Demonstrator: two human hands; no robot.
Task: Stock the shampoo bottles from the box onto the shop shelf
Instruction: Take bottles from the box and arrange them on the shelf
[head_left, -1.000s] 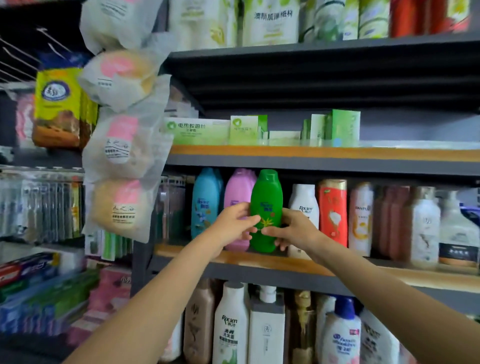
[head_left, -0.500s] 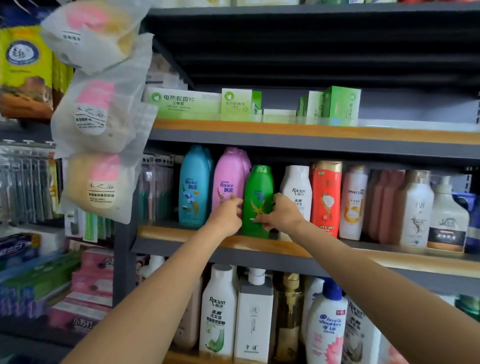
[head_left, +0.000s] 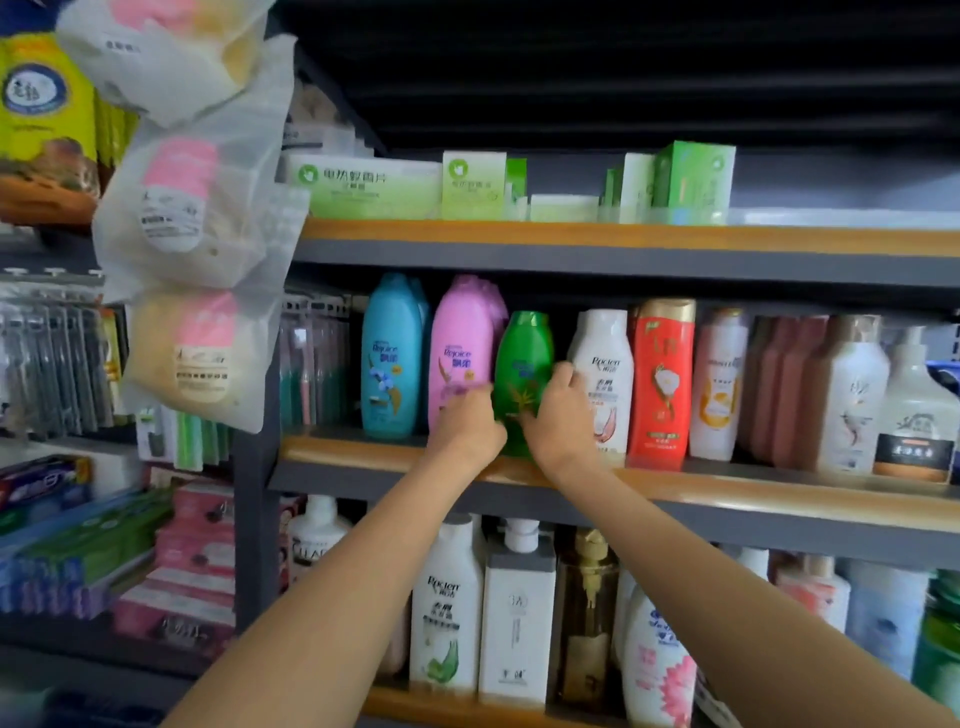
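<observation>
The shampoo bottle (head_left: 524, 374) stands on the middle shelf (head_left: 727, 493), between a Rejoice bottle (head_left: 460, 353) on its left and a Rocien bottle (head_left: 605, 374) on its right. Left hand (head_left: 467, 423) and right hand (head_left: 558, 421) flank its base. Cartons (head_left: 472, 184) sit on the shelf above, pump bottles (head_left: 517, 613) on the shelf below.

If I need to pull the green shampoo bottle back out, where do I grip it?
Grip the green shampoo bottle by its narrow sides at mid-height, coming straight in from the front. It stands upright, wedged between the pink bottle and the white bottle; only its front is free.
</observation>
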